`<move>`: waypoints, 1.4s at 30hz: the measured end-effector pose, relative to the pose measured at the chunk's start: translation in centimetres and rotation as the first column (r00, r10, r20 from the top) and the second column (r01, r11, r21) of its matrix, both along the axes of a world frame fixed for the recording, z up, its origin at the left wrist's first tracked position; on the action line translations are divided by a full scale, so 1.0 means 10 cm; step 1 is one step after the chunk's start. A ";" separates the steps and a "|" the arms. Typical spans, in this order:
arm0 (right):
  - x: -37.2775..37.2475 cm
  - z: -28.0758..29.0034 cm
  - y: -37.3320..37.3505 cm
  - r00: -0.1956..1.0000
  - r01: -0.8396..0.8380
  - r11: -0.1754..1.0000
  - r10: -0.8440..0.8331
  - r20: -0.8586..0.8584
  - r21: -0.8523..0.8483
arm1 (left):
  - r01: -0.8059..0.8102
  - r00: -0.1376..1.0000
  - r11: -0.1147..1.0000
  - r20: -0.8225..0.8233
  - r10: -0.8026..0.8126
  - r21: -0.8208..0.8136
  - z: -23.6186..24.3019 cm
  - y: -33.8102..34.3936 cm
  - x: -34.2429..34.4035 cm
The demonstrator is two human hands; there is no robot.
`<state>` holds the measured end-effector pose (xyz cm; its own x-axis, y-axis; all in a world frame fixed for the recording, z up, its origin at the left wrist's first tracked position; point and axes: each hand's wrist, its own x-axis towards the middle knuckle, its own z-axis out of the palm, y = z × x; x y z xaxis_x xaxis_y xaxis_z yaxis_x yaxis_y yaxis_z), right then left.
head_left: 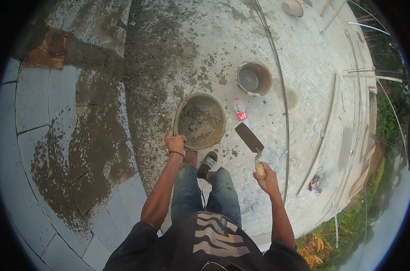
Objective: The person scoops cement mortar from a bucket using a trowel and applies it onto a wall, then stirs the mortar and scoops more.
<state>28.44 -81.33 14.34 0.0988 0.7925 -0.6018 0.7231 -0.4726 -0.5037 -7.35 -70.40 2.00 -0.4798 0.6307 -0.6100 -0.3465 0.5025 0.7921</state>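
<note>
Gripping the near-left rim of a bucket (223, 121), the left hand (175, 142) is closed at its edge; the right hand (267, 179) wraps the wooden handle (260, 169) of a trowel (249, 137). The bucket stands on the concrete floor (254, 40), likely heavy with wet mortar (196, 119) (its lip perhaps slick), so opposite rim edges should hold best; the trowel seems light, stiff.

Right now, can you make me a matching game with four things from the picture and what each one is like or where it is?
Things:
1. trowel
2. bottle
3. large bucket
4. sandal

Matches:
A. holding wet grey mix
B. worn below a blue trouser leg
C. in the right grip
D. clear, with a red label

Right pairs: 1-C, 2-D, 3-A, 4-B.
</note>
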 end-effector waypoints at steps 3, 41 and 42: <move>0.16 -0.11 0.33 0.984 0.171 0.981 -0.176 -0.043 -0.093 | -0.003 0.999 0.997 0.047 0.006 -0.072 -0.33 0.54 0.42; 0.82 -2.28 4.16 0.925 0.155 0.987 -0.162 -0.343 -0.049 | 0.240 0.969 0.959 0.090 -0.228 -0.150 -2.85 1.28 1.90; 0.77 -2.04 4.10 0.911 0.143 0.989 -0.147 -0.385 -0.040 | 0.264 0.960 0.954 -0.054 -0.274 -0.139 -2.77 1.36 1.98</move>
